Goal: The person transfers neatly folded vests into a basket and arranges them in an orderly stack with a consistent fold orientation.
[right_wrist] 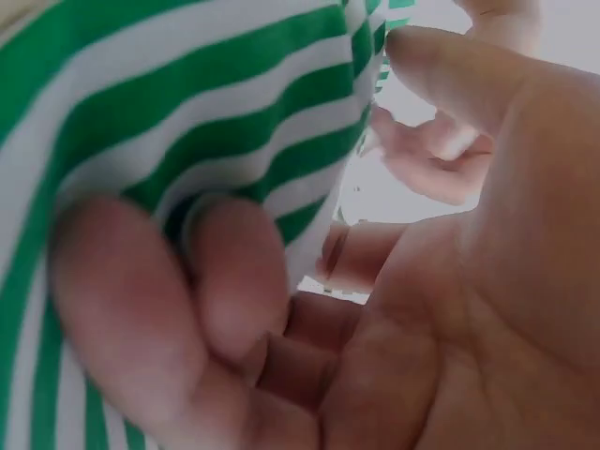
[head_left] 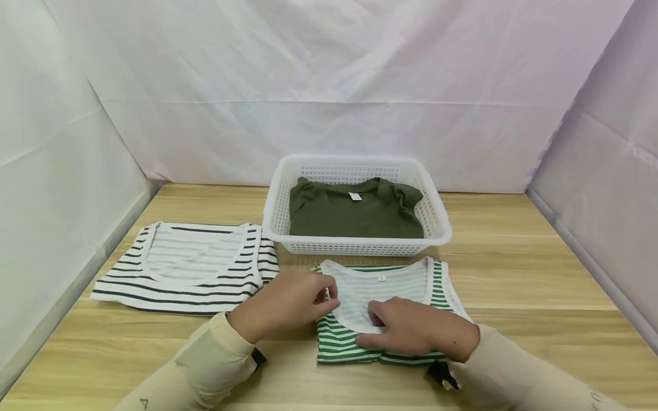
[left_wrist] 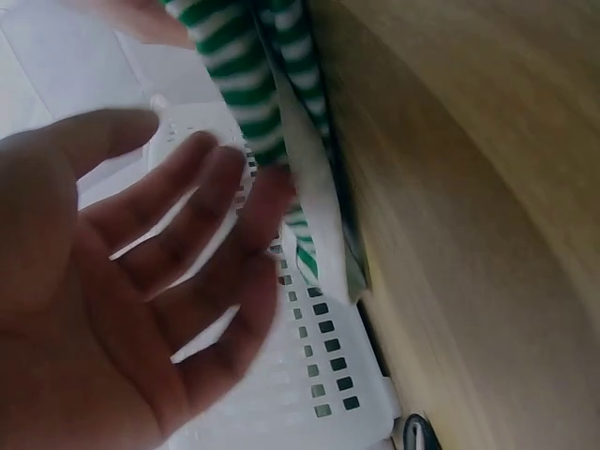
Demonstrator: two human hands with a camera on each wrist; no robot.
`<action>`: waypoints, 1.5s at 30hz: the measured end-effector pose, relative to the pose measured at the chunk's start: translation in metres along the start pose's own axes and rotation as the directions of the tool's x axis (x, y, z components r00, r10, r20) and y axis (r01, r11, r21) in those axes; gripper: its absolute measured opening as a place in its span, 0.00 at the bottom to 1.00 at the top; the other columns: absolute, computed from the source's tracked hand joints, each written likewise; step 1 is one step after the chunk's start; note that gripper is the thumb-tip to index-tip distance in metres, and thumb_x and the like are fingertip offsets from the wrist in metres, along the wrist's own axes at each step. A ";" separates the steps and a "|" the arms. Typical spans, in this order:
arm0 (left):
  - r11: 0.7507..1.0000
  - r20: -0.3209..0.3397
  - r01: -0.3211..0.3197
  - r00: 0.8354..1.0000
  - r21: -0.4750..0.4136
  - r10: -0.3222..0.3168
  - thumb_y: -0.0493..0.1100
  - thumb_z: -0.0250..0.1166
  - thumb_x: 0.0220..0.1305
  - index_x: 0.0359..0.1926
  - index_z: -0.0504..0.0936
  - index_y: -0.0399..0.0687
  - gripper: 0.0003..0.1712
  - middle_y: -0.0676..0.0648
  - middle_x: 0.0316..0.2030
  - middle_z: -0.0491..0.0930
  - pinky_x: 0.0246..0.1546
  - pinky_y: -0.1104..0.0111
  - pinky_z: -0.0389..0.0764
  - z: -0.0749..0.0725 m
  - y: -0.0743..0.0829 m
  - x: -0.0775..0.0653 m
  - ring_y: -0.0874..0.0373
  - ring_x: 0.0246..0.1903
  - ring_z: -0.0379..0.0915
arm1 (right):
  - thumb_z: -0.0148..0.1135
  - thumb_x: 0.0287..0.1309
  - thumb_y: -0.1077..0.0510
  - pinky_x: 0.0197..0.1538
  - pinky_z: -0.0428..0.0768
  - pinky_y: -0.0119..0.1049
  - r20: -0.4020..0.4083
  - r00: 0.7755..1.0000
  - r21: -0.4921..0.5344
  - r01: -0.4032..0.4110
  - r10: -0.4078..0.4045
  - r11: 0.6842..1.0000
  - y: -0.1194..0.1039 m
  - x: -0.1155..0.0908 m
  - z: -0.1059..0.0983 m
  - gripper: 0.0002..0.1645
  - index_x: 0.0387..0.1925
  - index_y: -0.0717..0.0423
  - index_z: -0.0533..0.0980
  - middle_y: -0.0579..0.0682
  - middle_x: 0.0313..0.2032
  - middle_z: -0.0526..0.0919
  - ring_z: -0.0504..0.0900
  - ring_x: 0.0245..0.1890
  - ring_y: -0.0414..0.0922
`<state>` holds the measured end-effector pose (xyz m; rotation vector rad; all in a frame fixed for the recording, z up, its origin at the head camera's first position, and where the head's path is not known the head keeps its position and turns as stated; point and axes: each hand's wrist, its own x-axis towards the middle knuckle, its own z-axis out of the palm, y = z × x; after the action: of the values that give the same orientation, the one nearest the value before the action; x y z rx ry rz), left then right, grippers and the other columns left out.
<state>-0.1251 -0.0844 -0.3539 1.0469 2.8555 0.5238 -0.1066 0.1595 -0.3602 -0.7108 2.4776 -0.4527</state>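
A folded green-and-white striped top with a wide white-edged neckline lies in front of the white basket. My right hand rests on its lower front, fingers bent and thumb apart from them. In the right wrist view, fingertips touch the striped cloth. My left hand is at the top's left side, its fingers loosely bent. The left wrist view shows this left hand holding nothing, fingers close to the cloth edge; whether they touch it I cannot tell.
Behind the top stands a white perforated basket with a folded dark green shirt inside. A folded black-and-white striped top lies left on the wooden table. White sheets enclose the back and sides.
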 end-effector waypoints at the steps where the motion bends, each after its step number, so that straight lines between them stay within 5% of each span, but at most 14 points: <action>1: 1.000 0.037 0.014 0.999 -0.006 -0.013 0.53 0.64 0.67 0.33 0.83 0.61 0.07 0.64 0.21 0.74 0.26 0.73 0.71 0.000 -0.001 -0.001 0.70 0.22 0.69 | 0.58 0.60 0.27 0.29 0.67 0.33 0.002 1.000 0.011 0.020 -0.020 1.000 -0.001 0.000 0.000 0.27 0.30 0.45 0.70 0.38 0.20 0.65 0.66 0.23 0.35; 5: 0.998 0.124 0.063 0.990 -0.005 -0.061 0.54 0.67 0.65 0.37 0.83 0.58 0.08 0.62 0.21 0.74 0.27 0.71 0.72 0.000 -0.004 -0.002 0.69 0.23 0.69 | 0.60 0.60 0.30 0.31 0.68 0.32 0.025 0.996 0.030 0.085 -0.086 0.996 -0.004 0.002 -0.001 0.24 0.33 0.43 0.70 0.38 0.22 0.65 0.66 0.25 0.34; 14: 0.992 0.188 0.127 0.974 0.024 -0.129 0.53 0.73 0.58 0.37 0.83 0.54 0.12 0.58 0.24 0.76 0.28 0.67 0.72 -0.005 -0.006 -0.004 0.66 0.25 0.70 | 0.63 0.59 0.33 0.34 0.69 0.32 0.045 0.989 0.019 0.139 -0.140 0.990 -0.012 0.006 0.001 0.22 0.37 0.43 0.69 0.39 0.26 0.69 0.67 0.28 0.35; 29: 0.982 0.188 0.142 0.968 0.125 -0.164 0.56 0.78 0.50 0.39 0.81 0.56 0.20 0.57 0.28 0.76 0.27 0.66 0.72 -0.008 -0.014 -0.005 0.63 0.26 0.69 | 0.61 0.62 0.34 0.46 0.73 0.32 0.140 0.974 0.064 0.168 -0.176 0.984 -0.017 0.013 -0.007 0.23 0.48 0.42 0.72 0.36 0.38 0.75 0.73 0.38 0.34; 38: 0.985 0.188 0.119 0.972 0.129 -0.142 0.58 0.80 0.45 0.41 0.80 0.56 0.26 0.57 0.30 0.75 0.27 0.66 0.71 -0.006 -0.017 -0.004 0.63 0.28 0.68 | 0.62 0.63 0.37 0.39 0.70 0.30 0.129 0.952 0.108 0.264 -0.277 0.959 -0.006 0.015 -0.008 0.21 0.48 0.43 0.72 0.38 0.31 0.72 0.68 0.32 0.34; 45: 0.985 0.197 0.123 0.970 0.124 -0.146 0.58 0.81 0.45 0.42 0.80 0.56 0.26 0.57 0.30 0.75 0.27 0.67 0.71 -0.005 -0.017 -0.004 0.63 0.27 0.68 | 0.66 0.61 0.38 0.43 0.72 0.28 0.124 0.941 0.152 0.296 -0.315 0.943 0.003 0.009 -0.005 0.27 0.56 0.43 0.73 0.35 0.38 0.74 0.72 0.34 0.32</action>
<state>-0.1335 -0.1008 -0.3550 0.8564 2.7717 0.2338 -0.1170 0.1576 -0.3609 -1.0422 2.1835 -0.6470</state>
